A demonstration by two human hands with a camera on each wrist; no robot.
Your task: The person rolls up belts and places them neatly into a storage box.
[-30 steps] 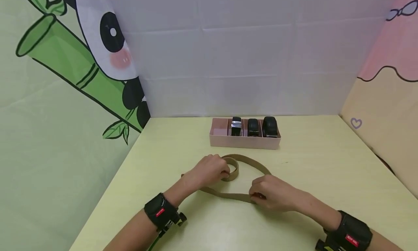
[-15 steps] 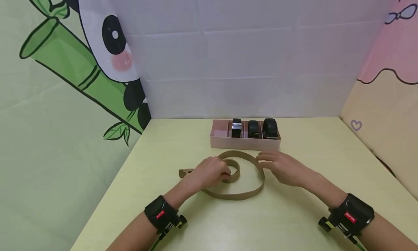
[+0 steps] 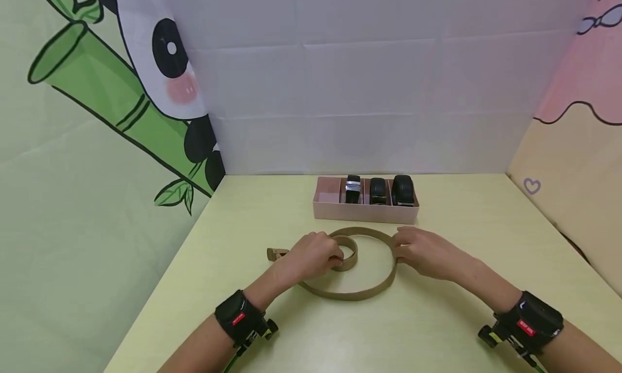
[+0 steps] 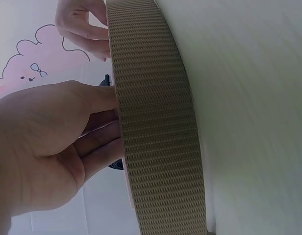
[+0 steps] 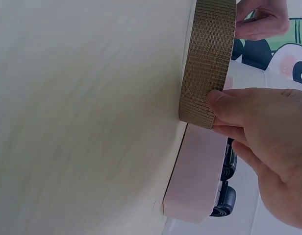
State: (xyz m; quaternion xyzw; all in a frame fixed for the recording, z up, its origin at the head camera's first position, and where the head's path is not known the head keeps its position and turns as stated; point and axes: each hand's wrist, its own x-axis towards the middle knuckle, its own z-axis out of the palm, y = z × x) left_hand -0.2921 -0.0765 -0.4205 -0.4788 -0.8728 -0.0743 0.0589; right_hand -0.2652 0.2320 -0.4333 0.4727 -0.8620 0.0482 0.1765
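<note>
A tan woven webbing belt (image 3: 351, 296) stands on edge on the table, its inner end wound into a small coil and the rest bowed out in a wide loop. My left hand (image 3: 315, 253) pinches the small coil; the band (image 4: 156, 117) hides its fingertips in the left wrist view. The buckle end (image 3: 275, 253) juts out left beyond that hand. At the loop's right side my right hand (image 3: 427, 254) pinches the belt, its thumb (image 5: 222, 102) lying on the band in the right wrist view.
Behind the belt is a pink divided box (image 3: 365, 213) with rolled black belts (image 3: 378, 191) in three compartments; its left compartment shows bare. A white cloth wall (image 3: 359, 92) backs the pale table (image 3: 272, 335), with printed cloths at both sides.
My right hand has let go of the loop's near side, moved back and taken hold of its right side. The loop has become rounder. My left hand stays at the coil.
</note>
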